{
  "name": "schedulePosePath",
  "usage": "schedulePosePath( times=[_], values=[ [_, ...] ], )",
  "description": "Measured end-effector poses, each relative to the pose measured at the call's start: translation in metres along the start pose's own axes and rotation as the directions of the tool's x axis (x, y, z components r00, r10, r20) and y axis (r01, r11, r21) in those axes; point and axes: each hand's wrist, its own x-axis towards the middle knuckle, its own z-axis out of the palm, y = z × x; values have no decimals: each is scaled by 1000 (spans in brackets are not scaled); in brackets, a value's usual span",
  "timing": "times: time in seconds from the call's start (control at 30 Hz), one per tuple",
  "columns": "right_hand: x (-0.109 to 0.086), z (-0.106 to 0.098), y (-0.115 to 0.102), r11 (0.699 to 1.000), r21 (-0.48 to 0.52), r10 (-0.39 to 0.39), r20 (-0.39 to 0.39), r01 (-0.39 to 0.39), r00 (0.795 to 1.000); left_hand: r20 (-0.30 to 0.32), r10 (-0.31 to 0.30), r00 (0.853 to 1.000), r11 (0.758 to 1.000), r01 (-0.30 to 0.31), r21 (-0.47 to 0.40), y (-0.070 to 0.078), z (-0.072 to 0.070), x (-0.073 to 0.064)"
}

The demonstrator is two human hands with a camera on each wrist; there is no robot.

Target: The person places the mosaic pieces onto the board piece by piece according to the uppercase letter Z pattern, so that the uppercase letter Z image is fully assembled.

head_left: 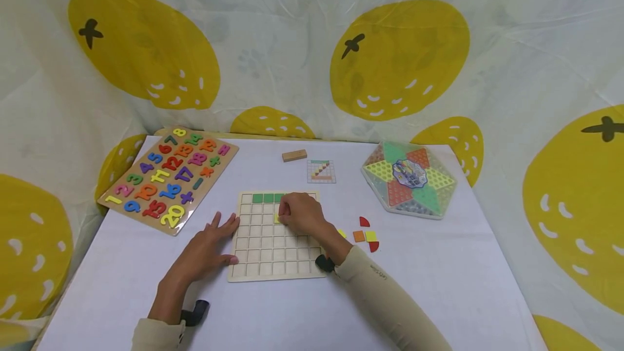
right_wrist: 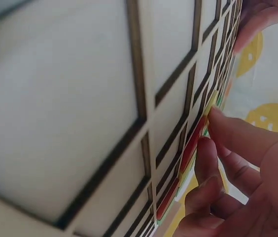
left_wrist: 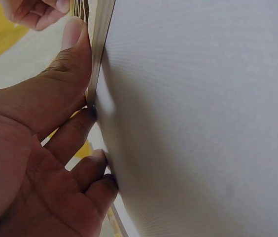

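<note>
A square wooden grid board (head_left: 267,268) lies on the white table, with green square tiles (head_left: 263,198) in its far row. My right hand (head_left: 303,213) is over the upper middle of the board, thumb and fingertips pinching a yellow tile (right_wrist: 210,103) at a grid cell. Red pieces (right_wrist: 193,143) sit in cells close by in the right wrist view; my hand hides them in the head view. Spread along the board's left side, my left hand (head_left: 207,248) touches its edge with the thumb and fingers, as the left wrist view shows.
Loose red, orange and yellow pieces (head_left: 358,236) lie right of the board. Behind it are a pattern card (head_left: 322,171) and a small wooden block (head_left: 294,155). A number puzzle board (head_left: 168,177) lies at left, a hexagonal game box (head_left: 409,180) at right.
</note>
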Motion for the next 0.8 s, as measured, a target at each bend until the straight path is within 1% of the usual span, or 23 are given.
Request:
schedulePosePath(
  times=[0.17, 0.33, 0.5, 0.73, 0.8],
  values=[
    [-3, -4, 1, 1000, 26, 0, 15, 0, 1000, -2, 5, 1000, 1000, -5, 1, 0, 0, 0],
    [-11, -11, 9, 996, 88, -10, 13, 9, 1000, 0, 7, 1000, 1000, -7, 7, 0, 0, 0],
    [-22, -21, 24, 987, 161, 27, 12, -29, 1000, 1, 12, 1000, 1000, -13, 12, -1, 0, 0],
    [-42, -39, 50, 981, 167, 99, -7, -97, 995, 6, 14, 1000, 1000, -15, 6, 0, 0, 0],
    [-49, -44, 58, 980, 169, 110, -15, -106, 994, 6, 16, 1000, 1000, -16, 3, 0, 0, 0]
  ],
)
